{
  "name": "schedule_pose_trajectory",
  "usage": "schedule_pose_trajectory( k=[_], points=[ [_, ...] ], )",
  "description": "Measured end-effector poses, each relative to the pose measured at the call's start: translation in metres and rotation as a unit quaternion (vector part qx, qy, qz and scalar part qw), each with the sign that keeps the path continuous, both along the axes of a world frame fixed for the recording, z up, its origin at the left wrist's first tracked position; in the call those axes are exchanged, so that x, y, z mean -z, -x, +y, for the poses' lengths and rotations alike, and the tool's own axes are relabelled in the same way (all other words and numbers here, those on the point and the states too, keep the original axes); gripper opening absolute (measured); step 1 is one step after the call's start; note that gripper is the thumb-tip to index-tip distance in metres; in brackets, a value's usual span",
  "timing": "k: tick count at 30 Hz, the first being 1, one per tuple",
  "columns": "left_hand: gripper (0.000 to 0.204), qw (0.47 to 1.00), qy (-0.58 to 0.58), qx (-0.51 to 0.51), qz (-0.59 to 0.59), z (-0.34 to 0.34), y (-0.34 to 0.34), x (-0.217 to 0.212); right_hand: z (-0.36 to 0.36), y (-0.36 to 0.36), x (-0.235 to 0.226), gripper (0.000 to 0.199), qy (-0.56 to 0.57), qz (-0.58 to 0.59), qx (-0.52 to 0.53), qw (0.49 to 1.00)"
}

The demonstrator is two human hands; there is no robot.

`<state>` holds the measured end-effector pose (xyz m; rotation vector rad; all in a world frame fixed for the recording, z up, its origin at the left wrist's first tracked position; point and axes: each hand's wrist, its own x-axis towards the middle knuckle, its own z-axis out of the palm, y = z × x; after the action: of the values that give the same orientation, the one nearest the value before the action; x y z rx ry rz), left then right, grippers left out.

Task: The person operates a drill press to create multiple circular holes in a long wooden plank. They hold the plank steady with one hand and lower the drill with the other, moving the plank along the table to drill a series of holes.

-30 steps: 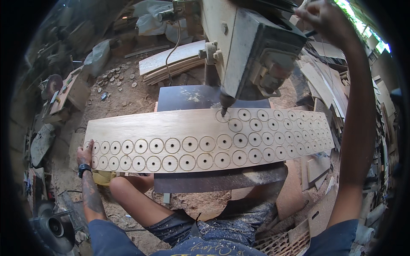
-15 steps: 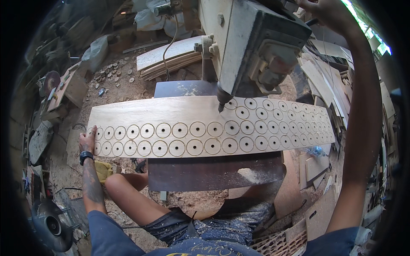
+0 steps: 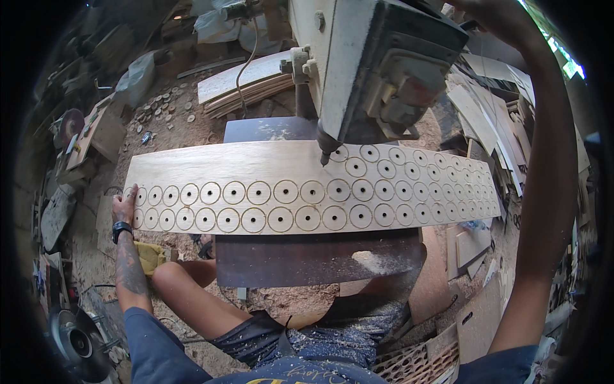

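Note:
A long pale plywood board [image 3: 211, 163] lies across the dark table [image 3: 288, 259] of a drill press [image 3: 345, 64]. Two full rows of cut circles, each with a dark centre hole, line its near half. Further circles fill the far right part, while the far left stays plain. My left hand [image 3: 125, 205] grips the board's left end, thumb on top. The drill bit [image 3: 325, 160] points down at the board beside the far circles; whether it touches, I cannot tell. My right hand [image 3: 492, 16] is raised at the upper right, closed round the press lever [image 3: 470, 25], its fingers partly cut off.
Behind the press lies a stack of plywood sheets [image 3: 246, 83]. Small wooden discs [image 3: 166, 105] are scattered on the dusty floor. Offcuts [image 3: 473, 246] lean at the right, and a perforated board [image 3: 416, 365] rests near my legs. A round black machine [image 3: 78, 342] stands lower left.
The whole view has shifted slightly, with press and board both appearing a little further left. My right hand sits slightly higher in the picture. My left hand keeps its hold on the board.

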<state>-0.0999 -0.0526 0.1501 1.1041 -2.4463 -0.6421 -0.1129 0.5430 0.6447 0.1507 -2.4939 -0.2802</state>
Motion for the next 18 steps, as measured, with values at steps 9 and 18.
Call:
schedule_pose_trajectory(
  k=[9,18],
  points=[
    [0.092,1.000,-0.006,0.001,-0.022,0.004,0.001,-0.005,0.002,-0.012,0.008,0.033,0.019,-0.008,0.040,0.999],
    [0.091,1.000,0.005,0.005,-0.004,-0.001,0.004,0.003,0.046,-0.055,0.083,0.038,-0.095,0.060,-0.062,0.992]
  ],
)
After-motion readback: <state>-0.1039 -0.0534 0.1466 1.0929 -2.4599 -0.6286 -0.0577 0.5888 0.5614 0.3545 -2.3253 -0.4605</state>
